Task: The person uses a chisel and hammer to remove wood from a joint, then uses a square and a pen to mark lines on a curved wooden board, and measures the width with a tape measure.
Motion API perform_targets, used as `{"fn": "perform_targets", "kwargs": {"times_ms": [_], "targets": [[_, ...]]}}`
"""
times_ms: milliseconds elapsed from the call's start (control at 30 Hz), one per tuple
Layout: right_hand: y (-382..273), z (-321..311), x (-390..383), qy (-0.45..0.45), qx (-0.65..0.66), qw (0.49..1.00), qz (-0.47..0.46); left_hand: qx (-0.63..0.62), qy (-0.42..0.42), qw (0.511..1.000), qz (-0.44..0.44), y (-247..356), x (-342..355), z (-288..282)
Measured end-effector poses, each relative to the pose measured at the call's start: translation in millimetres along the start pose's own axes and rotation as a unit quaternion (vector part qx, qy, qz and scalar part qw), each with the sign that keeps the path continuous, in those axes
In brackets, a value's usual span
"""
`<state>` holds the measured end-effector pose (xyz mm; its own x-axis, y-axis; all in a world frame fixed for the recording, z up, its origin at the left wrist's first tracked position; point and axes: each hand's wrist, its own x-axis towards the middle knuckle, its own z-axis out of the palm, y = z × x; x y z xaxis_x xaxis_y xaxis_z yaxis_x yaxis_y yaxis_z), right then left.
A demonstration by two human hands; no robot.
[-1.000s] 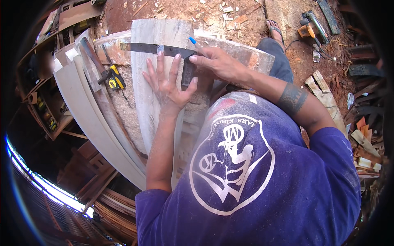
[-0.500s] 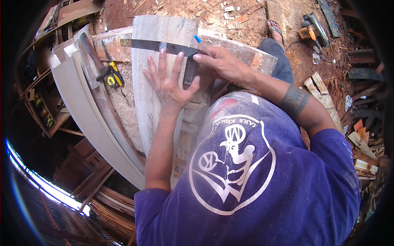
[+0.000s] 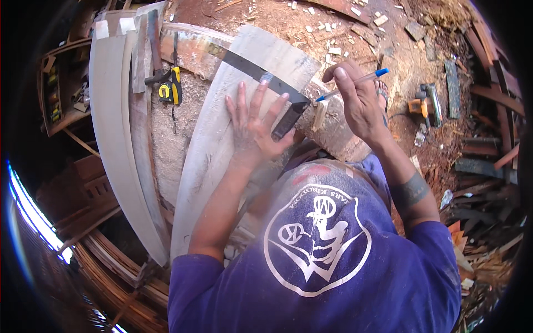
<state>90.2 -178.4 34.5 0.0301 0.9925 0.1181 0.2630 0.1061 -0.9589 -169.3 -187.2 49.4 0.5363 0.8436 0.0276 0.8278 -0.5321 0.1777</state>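
My left hand (image 3: 255, 125) lies spread over a pale curved board (image 3: 205, 155), pressing on a dark L-shaped square (image 3: 254, 72) laid across it. In my right hand (image 3: 361, 102), a blue-capped pen (image 3: 372, 76) points toward the square's corner, just right of it. The board rests on a rough, pale wooden bench (image 3: 177, 150). To its left lie a yellow and black tape measure (image 3: 166, 91), a hammer (image 3: 155, 44) and more long pale boards (image 3: 111, 122).
A power tool (image 3: 427, 108) with orange parts lies on the dirt floor at right among wood chips and scrap planks (image 3: 494, 139). My sandaled foot shows beside the bench. Shelving (image 3: 58, 89) and stacked timber (image 3: 111, 258) stand at the left.
My right hand has lifted the pen and turned it, its cap now pointing up and right. My left hand stays spread on the board. The whole view has swung round slightly.
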Motion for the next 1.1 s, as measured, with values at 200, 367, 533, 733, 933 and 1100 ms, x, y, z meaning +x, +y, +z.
{"fn": "perform_targets", "kwargs": {"times_ms": [200,367,533,733,933,1100], "targets": [[-40,53,83,-0.101,0.025,0.995,-0.009,-0.035,-0.042,0.998,-0.021,-2,2,-9],[-36,94,113,-0.12,-0.011,0.992,-0.042,-0.07,-0.023,0.996,-0.043,-4,1,-10],[-33,106,121,-0.13,-0.044,0.989,-0.058,-0.082,0.002,0.996,-0.022,-6,2,-11],[-31,92,114,-0.154,-0.066,0.98,-0.104,-0.102,-0.018,0.994,-0.037,-7,2,-9],[-35,14,30,-0.196,-0.092,0.969,-0.117,-0.095,-0.016,0.995,-0.031,-8,2,-7],[-37,7,42,-0.268,-0.184,0.943,-0.064,-0.087,-0.021,0.996,-0.03,-8,1,-5]]}}
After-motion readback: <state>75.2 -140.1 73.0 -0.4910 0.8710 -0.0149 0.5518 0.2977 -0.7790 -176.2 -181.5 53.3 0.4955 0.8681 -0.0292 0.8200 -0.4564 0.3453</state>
